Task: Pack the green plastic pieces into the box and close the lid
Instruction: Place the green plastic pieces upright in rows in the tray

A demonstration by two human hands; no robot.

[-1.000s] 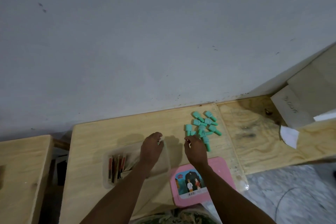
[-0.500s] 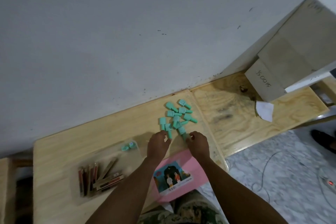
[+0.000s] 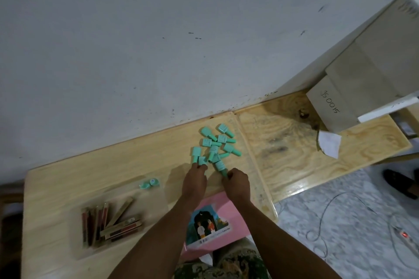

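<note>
While the green pieces (image 3: 215, 145) lie heaped on the table (image 3: 90, 179) by the wall | my right hand (image 3: 237, 184) curls round the nearest piece (image 3: 221, 167) | my left hand (image 3: 193, 184) puts fingertips to another piece (image 3: 201, 160), grip unclear | two more lie at the clear box's (image 3: 154, 208) far corner | pink lid (image 3: 233, 208) lies beneath my forearms.

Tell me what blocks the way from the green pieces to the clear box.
Nothing visible does. Only wooden tabletop lies between the green pieces and the clear box; the pink lid sits nearer the person, off that path.
</note>
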